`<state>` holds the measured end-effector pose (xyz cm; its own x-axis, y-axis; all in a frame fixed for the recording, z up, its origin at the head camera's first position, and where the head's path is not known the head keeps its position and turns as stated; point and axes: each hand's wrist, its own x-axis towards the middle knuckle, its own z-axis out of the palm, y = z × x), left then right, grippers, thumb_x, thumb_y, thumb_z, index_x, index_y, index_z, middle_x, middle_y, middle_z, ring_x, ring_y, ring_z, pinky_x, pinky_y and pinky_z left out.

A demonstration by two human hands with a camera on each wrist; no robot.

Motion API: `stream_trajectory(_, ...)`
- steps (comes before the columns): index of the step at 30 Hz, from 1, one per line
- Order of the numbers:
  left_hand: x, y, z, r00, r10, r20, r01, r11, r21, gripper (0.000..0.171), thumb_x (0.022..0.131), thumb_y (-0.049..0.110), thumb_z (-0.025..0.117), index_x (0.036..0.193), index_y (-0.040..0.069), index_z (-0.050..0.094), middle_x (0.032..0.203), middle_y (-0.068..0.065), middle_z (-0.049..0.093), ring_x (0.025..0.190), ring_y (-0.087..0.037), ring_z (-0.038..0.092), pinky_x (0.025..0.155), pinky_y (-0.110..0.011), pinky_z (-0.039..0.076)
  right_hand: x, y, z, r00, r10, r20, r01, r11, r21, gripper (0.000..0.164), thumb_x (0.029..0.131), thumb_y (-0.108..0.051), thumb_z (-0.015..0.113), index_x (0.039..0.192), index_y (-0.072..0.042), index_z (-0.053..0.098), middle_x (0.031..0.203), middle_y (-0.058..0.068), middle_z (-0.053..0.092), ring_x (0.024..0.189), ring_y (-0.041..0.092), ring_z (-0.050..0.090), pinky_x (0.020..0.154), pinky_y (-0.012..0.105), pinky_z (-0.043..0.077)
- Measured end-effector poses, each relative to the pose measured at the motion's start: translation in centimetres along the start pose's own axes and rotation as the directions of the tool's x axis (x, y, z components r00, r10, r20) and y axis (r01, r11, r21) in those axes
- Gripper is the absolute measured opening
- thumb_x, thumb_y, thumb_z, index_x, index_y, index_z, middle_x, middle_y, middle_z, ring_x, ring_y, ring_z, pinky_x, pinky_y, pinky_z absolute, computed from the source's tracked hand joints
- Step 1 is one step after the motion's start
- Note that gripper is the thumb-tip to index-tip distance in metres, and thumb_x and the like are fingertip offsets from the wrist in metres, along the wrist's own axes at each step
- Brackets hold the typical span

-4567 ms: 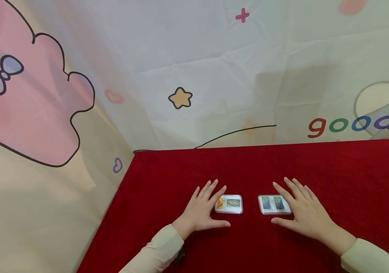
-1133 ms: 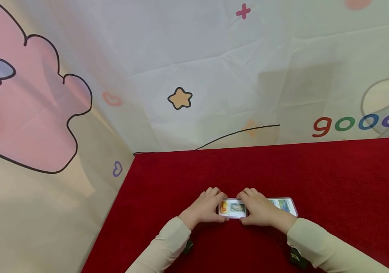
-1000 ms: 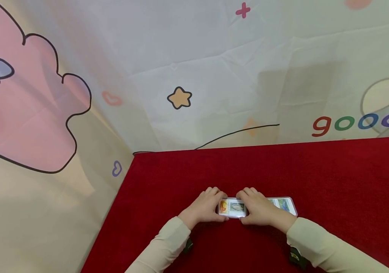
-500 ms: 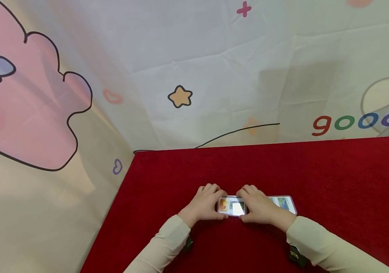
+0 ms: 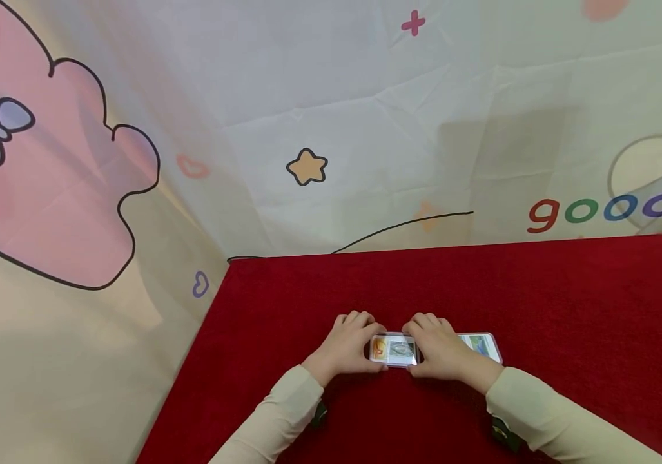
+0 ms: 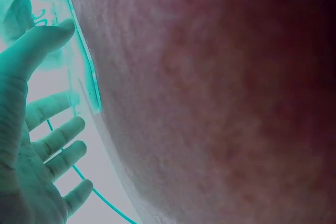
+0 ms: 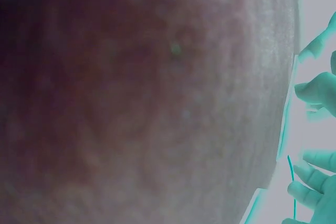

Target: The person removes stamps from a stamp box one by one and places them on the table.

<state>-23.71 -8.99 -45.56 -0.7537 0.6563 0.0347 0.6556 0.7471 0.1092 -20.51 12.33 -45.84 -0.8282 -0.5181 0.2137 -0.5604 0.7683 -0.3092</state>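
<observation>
A clear flat rectangular case (image 5: 390,349) with small printed pictures inside, one orange and one grey-green, lies on the red cloth in the head view. My left hand (image 5: 343,347) holds its left end, thumb at the near edge and fingers at the far edge. At the right end my right hand (image 5: 442,353) grips it the same way. Behind that hand a second clear case (image 5: 483,346) with blue-green pictures shows, its left part covered. In the left wrist view the thumb (image 6: 55,35) meets the first case's near edge (image 6: 86,59).
A red cloth (image 5: 568,303) covers the table. Beyond its far edge hangs a pale backdrop (image 5: 365,161) with printed cartoon shapes and the word "good". Dark straps (image 5: 505,433) show under the cuffs.
Several seconds ago each hand lay spread by its own case. The right hand then moved left onto the first case, and both took hold. Over the last second the hands hardly moved; glare shifted.
</observation>
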Motion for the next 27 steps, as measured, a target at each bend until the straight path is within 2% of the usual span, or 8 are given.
stream_trajectory(4, -0.3, 0.3, 0.3, 1.000, 0.006, -0.004, -0.006, 1.000, 0.005, 0.056, 0.074, 0.052, 0.074, 0.120, 0.024, 0.061, 0.115, 0.004, 0.052, 0.107, -0.012, 0.045, 0.095, -0.036, 0.035, -0.5, -0.3, -0.1, 1.000, 0.017, 0.007, -0.017, 1.000, -0.008, 0.050, 0.065, -0.025, 0.080, 0.105, -0.005, 0.058, 0.101, 0.005, 0.053, 0.100, 0.027, 0.049, 0.095, 0.062, 0.033)
stream_trajectory(7, -0.6, 0.5, 0.3, 1.000, -0.002, 0.004, 0.002, 1.000, 0.000, 0.056, 0.074, 0.052, 0.074, 0.121, 0.024, 0.061, 0.115, 0.004, 0.052, 0.107, -0.012, 0.045, 0.094, -0.036, 0.036, -0.7, -0.4, -0.1, 1.000, 0.017, 0.022, -0.017, 1.000, -0.009, 0.050, 0.066, -0.025, 0.080, 0.106, -0.006, 0.058, 0.101, 0.005, 0.053, 0.100, 0.027, 0.049, 0.095, 0.064, 0.032)
stream_trajectory(17, -1.0, 1.5, -1.1, 1.000, 0.005, -0.011, -0.004, 0.999, 0.035, 0.056, 0.073, 0.052, 0.074, 0.119, 0.023, 0.062, 0.114, 0.003, 0.054, 0.107, -0.012, 0.046, 0.094, -0.036, 0.037, -1.3, -0.6, -0.7, 0.999, -0.033, -0.018, 0.033, 0.999, -0.041, 0.053, 0.065, -0.029, 0.079, 0.107, -0.005, 0.058, 0.100, 0.003, 0.053, 0.094, 0.021, 0.048, 0.083, 0.049, 0.042)
stream_trajectory(27, -2.0, 2.5, -2.2, 1.000, 0.003, 0.005, -0.003, 0.998, 0.058, 0.061, 0.074, 0.054, 0.072, 0.124, 0.021, 0.061, 0.113, 0.003, 0.052, 0.107, -0.014, 0.045, 0.098, -0.038, 0.035, -2.1, -1.2, -1.4, 0.996, -0.079, -0.034, 0.076, 0.994, -0.079, 0.056, 0.064, -0.034, 0.078, 0.107, -0.004, 0.058, 0.099, 0.003, 0.053, 0.092, 0.020, 0.048, 0.084, 0.048, 0.042)
